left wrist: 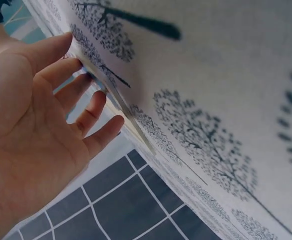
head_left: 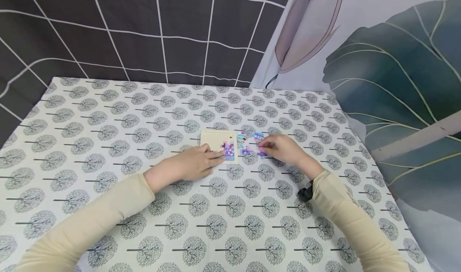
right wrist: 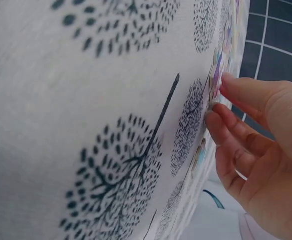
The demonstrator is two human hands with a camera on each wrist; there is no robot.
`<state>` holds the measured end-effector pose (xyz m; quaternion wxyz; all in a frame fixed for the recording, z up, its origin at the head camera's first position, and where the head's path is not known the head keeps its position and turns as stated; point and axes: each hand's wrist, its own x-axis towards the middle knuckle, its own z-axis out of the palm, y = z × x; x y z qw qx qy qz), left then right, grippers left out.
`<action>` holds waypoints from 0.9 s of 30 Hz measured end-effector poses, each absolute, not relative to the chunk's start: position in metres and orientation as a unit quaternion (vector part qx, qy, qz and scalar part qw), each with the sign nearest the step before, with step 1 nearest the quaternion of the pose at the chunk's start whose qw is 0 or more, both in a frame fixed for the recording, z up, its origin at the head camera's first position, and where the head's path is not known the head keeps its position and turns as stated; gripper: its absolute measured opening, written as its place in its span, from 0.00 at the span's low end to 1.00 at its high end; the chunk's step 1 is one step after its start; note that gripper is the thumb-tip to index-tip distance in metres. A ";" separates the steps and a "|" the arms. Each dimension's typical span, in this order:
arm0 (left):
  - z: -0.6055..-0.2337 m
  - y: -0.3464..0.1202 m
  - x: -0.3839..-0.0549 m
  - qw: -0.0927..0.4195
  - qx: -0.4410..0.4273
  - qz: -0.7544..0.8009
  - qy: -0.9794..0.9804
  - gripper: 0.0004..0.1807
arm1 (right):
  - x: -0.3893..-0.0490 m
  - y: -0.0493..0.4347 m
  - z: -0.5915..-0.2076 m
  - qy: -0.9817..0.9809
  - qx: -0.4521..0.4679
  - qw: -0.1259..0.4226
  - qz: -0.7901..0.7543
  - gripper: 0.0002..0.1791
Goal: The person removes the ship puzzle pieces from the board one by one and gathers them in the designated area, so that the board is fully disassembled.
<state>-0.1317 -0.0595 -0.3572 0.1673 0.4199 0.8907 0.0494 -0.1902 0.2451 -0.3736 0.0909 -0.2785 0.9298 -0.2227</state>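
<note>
A cream puzzle tray (head_left: 212, 137) lies flat on the cloth, with joined purple and blue pieces (head_left: 229, 158) in its right-hand part. My left hand (head_left: 197, 162) rests at the tray's lower edge, its fingers stretched over the joined pieces. In the left wrist view those fingers (left wrist: 93, 107) are spread and loosely bent along the tray's side. Right of the tray, my right hand (head_left: 282, 147) pinches a purple puzzle piece (head_left: 262, 153) between thumb and fingertips, low over the cloth. The right wrist view shows the piece (right wrist: 217, 75) edge-on at the thumb tip.
Loose puzzle pieces lie between tray and right hand: a purple one (head_left: 246, 151), a blue one (head_left: 258, 136) and a teal-and-red one (head_left: 242, 136). A tree-print cloth (head_left: 216, 208) covers the table. A dark gridded curtain (head_left: 144, 28) hangs behind it.
</note>
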 end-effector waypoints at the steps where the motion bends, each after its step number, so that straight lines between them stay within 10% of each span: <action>1: -0.357 -0.059 -0.131 0.167 0.421 0.050 0.890 0.29 | -0.190 0.246 -0.373 0.930 -0.274 0.087 -0.227 0.10; 27: -0.362 -0.079 -0.120 0.105 0.425 0.113 0.892 0.25 | -0.193 0.234 -0.366 0.914 -0.242 0.094 -0.311 0.14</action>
